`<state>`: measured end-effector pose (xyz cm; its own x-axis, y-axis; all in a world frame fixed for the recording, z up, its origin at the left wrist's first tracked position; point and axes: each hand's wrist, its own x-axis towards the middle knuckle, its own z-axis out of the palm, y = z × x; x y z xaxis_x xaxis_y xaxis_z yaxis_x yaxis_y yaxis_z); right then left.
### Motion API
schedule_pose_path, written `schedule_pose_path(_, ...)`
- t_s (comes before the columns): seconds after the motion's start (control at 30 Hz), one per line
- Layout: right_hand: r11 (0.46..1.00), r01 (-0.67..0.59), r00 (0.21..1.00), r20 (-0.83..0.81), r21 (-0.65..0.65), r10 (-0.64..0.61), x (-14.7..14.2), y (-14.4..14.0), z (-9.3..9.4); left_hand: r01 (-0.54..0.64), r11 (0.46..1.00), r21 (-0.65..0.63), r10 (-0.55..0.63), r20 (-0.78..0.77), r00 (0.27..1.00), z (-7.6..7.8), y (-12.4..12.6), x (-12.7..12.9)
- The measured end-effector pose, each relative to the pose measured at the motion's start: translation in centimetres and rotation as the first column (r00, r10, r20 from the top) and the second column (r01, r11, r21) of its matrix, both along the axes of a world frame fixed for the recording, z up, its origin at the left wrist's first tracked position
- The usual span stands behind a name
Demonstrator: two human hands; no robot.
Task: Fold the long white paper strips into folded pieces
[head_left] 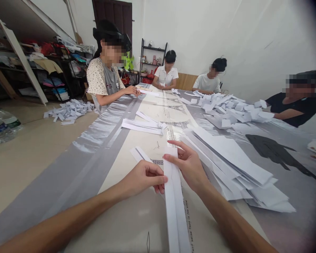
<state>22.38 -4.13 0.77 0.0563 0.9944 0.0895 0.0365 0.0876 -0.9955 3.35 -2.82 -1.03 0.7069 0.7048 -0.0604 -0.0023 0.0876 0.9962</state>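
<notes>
Up close it comes, rising from six o'clock: a long white paper strip (173, 196), flat and layered, a crease line down its length, the near end running out of view. Left hand (144, 175) pinching its left edge, thumb on top; right hand (186, 160) gripping near the upper end, thumb laid over it, index finger reaching across. Just beside the left hand, at ten o'clock, a loose strip (140, 150), partly covered by those fingers. Three o'clock, and it's crowded: a fanned stack of sheets (231, 161) hugs the right forearm on the desk (86, 175). Farther up, eleven o'clock, more strips (142, 125) lie splayed; at one-thirty, a tumbling heap of folded papers (226, 107). Beyond, ten o'clock, a scattered paper pile (72, 110) on the floor (39, 147); at eleven, a co-worker (102, 77) handles paper too.
</notes>
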Motion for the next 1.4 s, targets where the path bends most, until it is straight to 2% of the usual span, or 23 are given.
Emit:
schedule_pose_path(0.17,0.999,-0.029,0.999,-0.014,-0.022,0.028,0.2,-0.1,0.2,0.035,0.999,0.004,-0.035,0.000,0.999,-0.3,0.1,-0.1)
schedule_pose_path(0.33,0.997,-0.060,0.994,0.092,-0.040,0.064,1.0,0.3,0.2,0.103,0.995,0.000,-0.103,-0.004,0.995,-0.3,0.3,-0.4)
schedule_pose_path(0.5,0.954,-0.298,0.942,0.149,-0.043,0.301,2.8,0.9,0.5,0.207,0.978,-0.028,-0.207,-0.031,0.978,0.2,0.6,-0.8)
schedule_pose_path(0.6,0.929,-0.369,0.916,0.155,-0.036,0.369,3.3,1.1,0.5,0.257,0.966,-0.031,-0.259,-0.051,0.965,0.5,0.6,-1.1)
schedule_pose_path(0.83,0.944,-0.327,0.926,0.189,-0.033,0.327,3.0,1.0,0.6,0.256,0.966,-0.038,-0.259,-0.111,0.960,1.1,0.6,-1.2)
schedule_pose_path(1.1,0.953,-0.303,0.931,0.215,0.010,0.294,2.5,0.6,1.1,0.201,0.979,0.023,-0.196,-0.137,0.971,0.5,0.3,-0.7)
schedule_pose_path(1.4,0.957,-0.290,0.948,0.129,-0.033,0.291,2.5,0.8,0.8,0.156,0.987,0.027,-0.151,-0.148,0.978,0.7,0.6,-1.0)
